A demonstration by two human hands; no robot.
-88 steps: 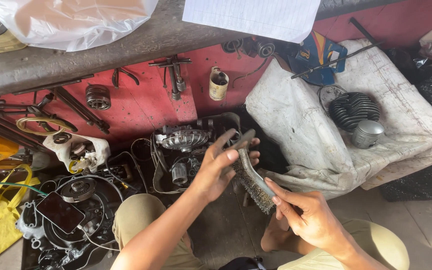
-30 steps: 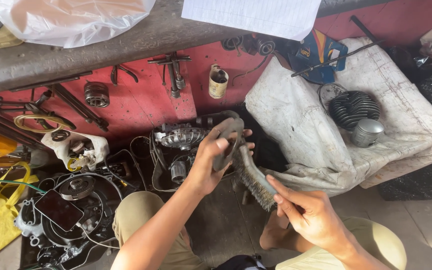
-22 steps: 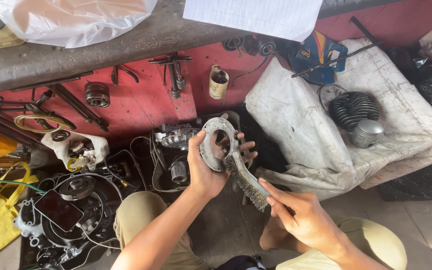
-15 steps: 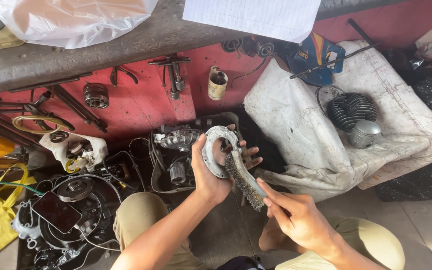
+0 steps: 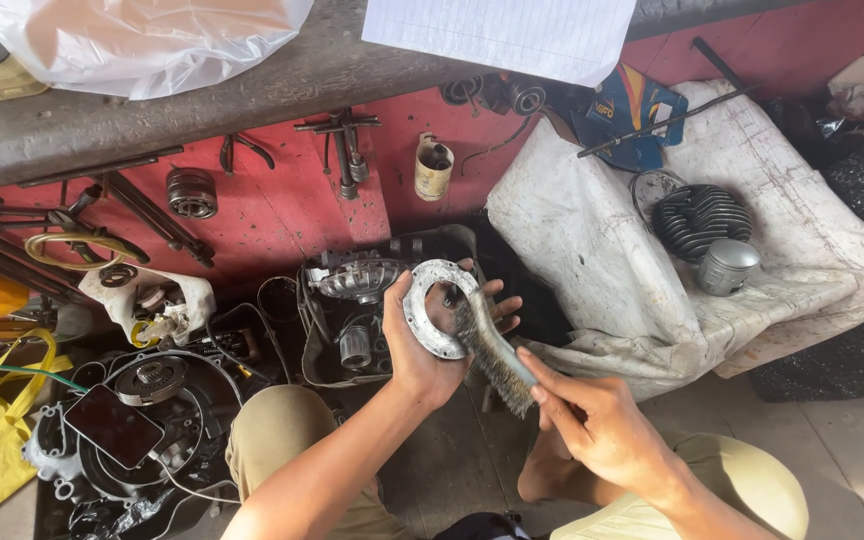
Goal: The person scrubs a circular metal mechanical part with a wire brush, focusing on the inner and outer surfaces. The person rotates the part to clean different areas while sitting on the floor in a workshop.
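The left hand is gripping a metal ring, held up over the engine parts. The right hand is closed on a wire brush, scrubbing the ring. Next, it probably needs turning to reach dirty spots.

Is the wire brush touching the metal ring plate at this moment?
Touching. The head view shows the wire brush, gripped by the right hand, with its bristled end lying across the face of the metal ring plate held in the left hand.

Red wall, grey concrete floor, daylight
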